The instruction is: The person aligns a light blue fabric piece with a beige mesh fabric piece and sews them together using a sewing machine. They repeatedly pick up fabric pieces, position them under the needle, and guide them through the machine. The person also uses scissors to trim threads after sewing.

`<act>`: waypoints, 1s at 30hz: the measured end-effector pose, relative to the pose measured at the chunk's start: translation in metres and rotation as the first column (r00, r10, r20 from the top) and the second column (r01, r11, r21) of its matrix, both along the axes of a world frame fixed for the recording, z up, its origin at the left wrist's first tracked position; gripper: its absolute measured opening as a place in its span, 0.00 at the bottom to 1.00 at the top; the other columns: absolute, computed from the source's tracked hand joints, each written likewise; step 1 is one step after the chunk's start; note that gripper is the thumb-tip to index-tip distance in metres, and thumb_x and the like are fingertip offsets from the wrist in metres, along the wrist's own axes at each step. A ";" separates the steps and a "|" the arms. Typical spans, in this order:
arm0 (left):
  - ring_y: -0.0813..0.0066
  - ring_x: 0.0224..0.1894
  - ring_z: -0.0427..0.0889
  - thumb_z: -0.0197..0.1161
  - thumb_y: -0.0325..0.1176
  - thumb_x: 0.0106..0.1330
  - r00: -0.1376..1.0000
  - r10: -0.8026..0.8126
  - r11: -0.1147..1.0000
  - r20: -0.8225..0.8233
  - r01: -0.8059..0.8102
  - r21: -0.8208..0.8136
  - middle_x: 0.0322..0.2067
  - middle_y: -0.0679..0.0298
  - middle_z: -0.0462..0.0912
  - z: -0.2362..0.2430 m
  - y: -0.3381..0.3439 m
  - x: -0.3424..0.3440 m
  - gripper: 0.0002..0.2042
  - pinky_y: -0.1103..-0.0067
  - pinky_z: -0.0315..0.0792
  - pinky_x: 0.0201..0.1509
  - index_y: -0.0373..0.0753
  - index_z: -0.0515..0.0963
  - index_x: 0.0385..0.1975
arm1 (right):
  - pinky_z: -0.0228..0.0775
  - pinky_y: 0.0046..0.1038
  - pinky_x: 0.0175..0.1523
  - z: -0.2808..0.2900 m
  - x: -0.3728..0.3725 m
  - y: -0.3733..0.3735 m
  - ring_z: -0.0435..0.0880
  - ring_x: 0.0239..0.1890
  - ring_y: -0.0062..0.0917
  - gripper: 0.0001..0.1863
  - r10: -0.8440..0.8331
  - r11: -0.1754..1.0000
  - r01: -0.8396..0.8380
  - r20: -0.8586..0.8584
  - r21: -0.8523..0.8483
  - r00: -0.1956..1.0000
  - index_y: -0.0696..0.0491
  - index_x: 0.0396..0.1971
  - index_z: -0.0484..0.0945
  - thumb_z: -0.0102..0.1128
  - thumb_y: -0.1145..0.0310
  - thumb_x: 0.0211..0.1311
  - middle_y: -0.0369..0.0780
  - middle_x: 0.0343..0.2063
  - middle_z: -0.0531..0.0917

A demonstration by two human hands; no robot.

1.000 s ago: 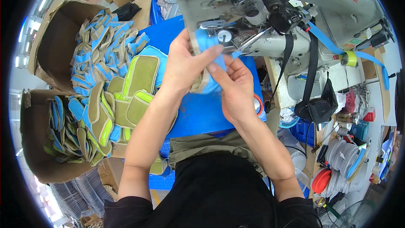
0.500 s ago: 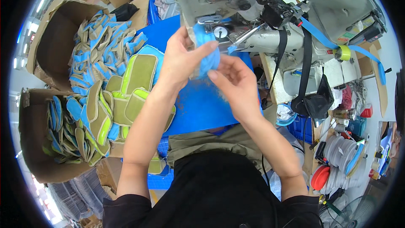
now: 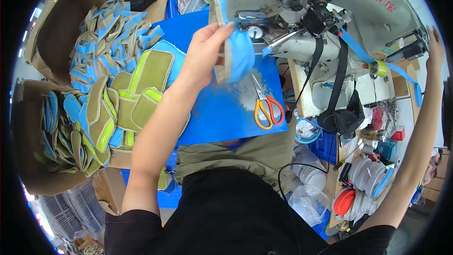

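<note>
My left hand (image 3: 207, 49) is closed on a curved blue and beige fabric piece (image 3: 241, 52), thumb on top. The piece hangs beside the needle area of a grey sewing machine (image 3: 377, 14), over the blue work surface (image 3: 212, 118). Far to the right, my right hand (image 3: 435, 49) is at the end of the machine, its fingers stretched out and nothing visible in them. Whether it touches the machine is unclear. Scissors (image 3: 264, 106) with orange and red handles lie on the blue surface, their blades pointing away from me.
Green and blue padded pieces (image 3: 146, 80) are piled left of the blue surface. Two cardboard boxes (image 3: 49, 23) stand beyond them, with blue and beige strips (image 3: 108, 42) beside. A blue tape (image 3: 356, 42) runs along the machine. Thread spools (image 3: 365, 174) stand at lower right.
My right hand has left the fabric piece and swung far right to the machine's end. My left hand still holds the piece. The scissors now show on the blue surface.
</note>
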State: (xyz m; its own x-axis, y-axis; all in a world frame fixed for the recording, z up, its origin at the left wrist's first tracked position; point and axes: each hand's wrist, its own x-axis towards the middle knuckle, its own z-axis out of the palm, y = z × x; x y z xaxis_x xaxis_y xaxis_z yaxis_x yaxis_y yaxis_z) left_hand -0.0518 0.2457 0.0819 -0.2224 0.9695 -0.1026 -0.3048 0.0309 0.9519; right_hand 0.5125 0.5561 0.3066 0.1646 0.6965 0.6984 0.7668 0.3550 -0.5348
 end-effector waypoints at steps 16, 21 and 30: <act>0.82 0.44 0.75 0.63 0.36 0.76 0.961 0.276 0.953 -0.019 -0.271 0.138 0.41 0.69 0.76 -0.065 -0.080 -0.011 0.11 0.81 0.70 0.51 0.33 0.84 0.43 | 0.68 0.30 0.61 -0.072 -0.002 -0.047 0.80 0.53 0.24 0.22 0.119 0.988 -0.156 -0.575 -0.014 0.809 0.57 0.58 0.78 0.57 0.56 0.76 0.41 0.50 0.84; 0.79 0.47 0.74 0.64 0.31 0.74 0.887 0.410 0.884 -0.212 -0.330 0.332 0.45 0.65 0.75 -0.079 -0.108 -0.004 0.09 0.80 0.68 0.52 0.32 0.84 0.45 | 0.72 0.33 0.53 -0.251 -0.162 -0.274 0.81 0.44 0.28 0.16 0.007 0.995 -0.024 0.172 0.095 0.985 0.61 0.49 0.81 0.54 0.64 0.76 0.41 0.44 0.83; 0.75 0.46 0.76 0.64 0.29 0.72 0.834 0.472 0.851 -0.287 -0.344 0.398 0.45 0.61 0.77 -0.073 -0.110 -0.002 0.08 0.78 0.70 0.52 0.33 0.83 0.46 | 0.77 0.34 0.44 -0.383 -0.279 -0.361 0.84 0.38 0.39 0.34 0.615 0.603 -0.354 0.134 -0.715 0.777 0.57 0.63 0.71 0.73 0.75 0.55 0.47 0.41 0.81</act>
State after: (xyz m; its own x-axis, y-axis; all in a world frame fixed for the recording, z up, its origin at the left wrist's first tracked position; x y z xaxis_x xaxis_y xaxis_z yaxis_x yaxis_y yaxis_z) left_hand -0.0537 0.1359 0.0090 -0.5634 0.7437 0.3598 0.1463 -0.3389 0.9294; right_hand 0.2334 0.1955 -0.0762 -0.4819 0.8762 0.0039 0.7485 0.4139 -0.5181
